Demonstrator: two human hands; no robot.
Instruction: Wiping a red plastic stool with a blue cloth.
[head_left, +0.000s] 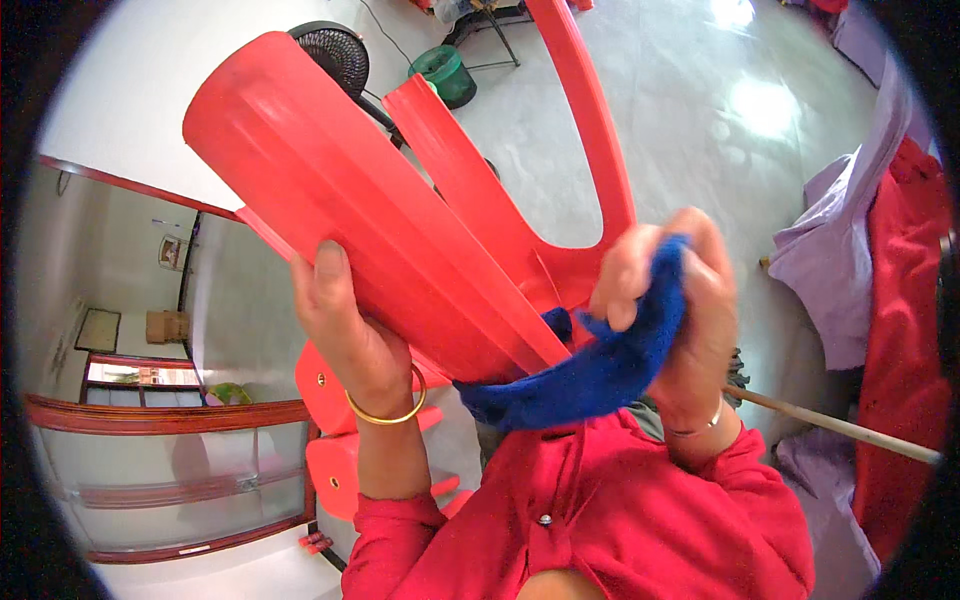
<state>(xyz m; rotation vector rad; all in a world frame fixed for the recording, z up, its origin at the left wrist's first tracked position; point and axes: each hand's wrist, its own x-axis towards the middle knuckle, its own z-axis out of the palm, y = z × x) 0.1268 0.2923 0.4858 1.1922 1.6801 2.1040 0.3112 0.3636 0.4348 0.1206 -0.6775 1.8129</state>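
A large red plastic piece of furniture, likely a chair (360, 202), is tilted up in front of me, with a curved arm-like loop at its right. My left hand (352, 322) holds its left side, the thumb on the broad panel; a gold bangle is on that wrist. My right hand (675, 300) grips a blue cloth (592, 379). The cloth stretches left from that hand along the lower end of the panel, and a bit of it shows behind the panel's edge. The right hand is slightly blurred.
Red plastic stools (334, 472) stand at lower left, by a wood-framed glass partition (165, 416). A black fan (334, 56) and a green bucket (444, 75) are at the top. Lilac fabric (832, 277) and red fabric (904, 337) hang at right, near a wooden stick (840, 427).
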